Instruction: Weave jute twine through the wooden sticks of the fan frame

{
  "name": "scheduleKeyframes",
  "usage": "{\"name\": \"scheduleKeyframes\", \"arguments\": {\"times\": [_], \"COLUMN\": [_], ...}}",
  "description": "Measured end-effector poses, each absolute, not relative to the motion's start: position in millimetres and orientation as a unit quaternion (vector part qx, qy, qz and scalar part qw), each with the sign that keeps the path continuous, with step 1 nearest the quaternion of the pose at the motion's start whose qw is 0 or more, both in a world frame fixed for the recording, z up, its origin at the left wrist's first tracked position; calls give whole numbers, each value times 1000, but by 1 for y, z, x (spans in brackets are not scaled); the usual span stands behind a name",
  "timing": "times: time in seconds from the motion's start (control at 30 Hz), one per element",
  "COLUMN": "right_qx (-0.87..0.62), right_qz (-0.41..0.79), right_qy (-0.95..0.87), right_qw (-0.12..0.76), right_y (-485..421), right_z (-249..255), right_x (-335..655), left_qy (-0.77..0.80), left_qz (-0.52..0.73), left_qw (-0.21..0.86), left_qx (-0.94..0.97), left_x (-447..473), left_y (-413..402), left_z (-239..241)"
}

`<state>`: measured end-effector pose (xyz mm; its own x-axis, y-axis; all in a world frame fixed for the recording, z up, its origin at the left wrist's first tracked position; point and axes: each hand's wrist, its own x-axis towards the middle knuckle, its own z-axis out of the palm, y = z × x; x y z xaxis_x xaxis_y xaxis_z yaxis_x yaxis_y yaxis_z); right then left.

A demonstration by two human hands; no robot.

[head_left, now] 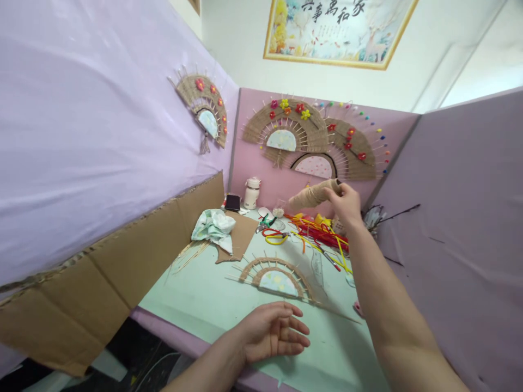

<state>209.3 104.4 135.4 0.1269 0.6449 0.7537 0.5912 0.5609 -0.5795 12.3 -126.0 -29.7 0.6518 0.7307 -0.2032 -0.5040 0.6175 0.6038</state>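
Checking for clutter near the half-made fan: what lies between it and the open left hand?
In the head view, only bare mint-green tabletop lies between the half-woven straw fan and the left hand.

Your left grip (272,332) sits at the near edge of the counter (204,299), just before the half-made fan (274,276). Your right grip (346,202) is raised far back on the right, around the twine spool (312,196), above the heap of sticks (318,234). Left of that heap lie the scissors (272,231); further left, a cloth (213,226) rests on a cardboard piece (239,237). Behind these, against the back wall, stands a kettle (252,193). Two fans (284,133) hang on that wall, a third fan (204,106) on the left wall.
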Motion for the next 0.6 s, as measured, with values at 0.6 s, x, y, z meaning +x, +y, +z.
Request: {"name": "scheduleKeyframes", "arguments": {"times": [0.6], "right_qx": [-250], "right_qz": [520], "right_qy": [-692], "right_qw": [434], "right_y": [0], "right_z": [140], "right_x": [248], "left_qy": [400], "left_qz": [557], "left_qw": [605], "left_qx": [405], "left_x": [27], "left_y": [-63], "left_z": [40]}}
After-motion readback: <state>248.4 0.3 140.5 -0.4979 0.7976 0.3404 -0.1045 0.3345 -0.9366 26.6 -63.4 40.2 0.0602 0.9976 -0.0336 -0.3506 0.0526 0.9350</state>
